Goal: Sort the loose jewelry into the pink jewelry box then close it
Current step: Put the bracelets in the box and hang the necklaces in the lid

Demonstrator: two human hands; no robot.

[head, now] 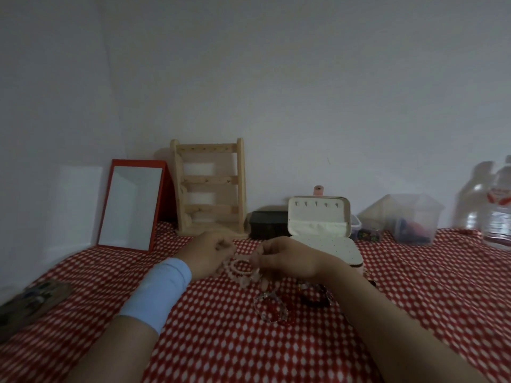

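Note:
The pink jewelry box (329,251) stands open on the red dotted cloth, its cream lid (319,217) upright with small earrings pinned along the top. Just left of the box, my left hand (210,254) and my right hand (287,259) hold pale pink bead bracelets (240,268) between them, fingers curled on the strands. A clear bead bracelet (272,308) lies on the cloth nearer to me. A dark bracelet (315,297) lies beside it, partly hidden under my right forearm.
A red-framed mirror (130,205) and a wooden earring stand (211,186) lean at the back wall. A black box (268,225) sits left of the lid. A clear plastic container (406,219) and water bottles (495,203) stand at the right. A dark patterned object (30,302) lies at the left edge.

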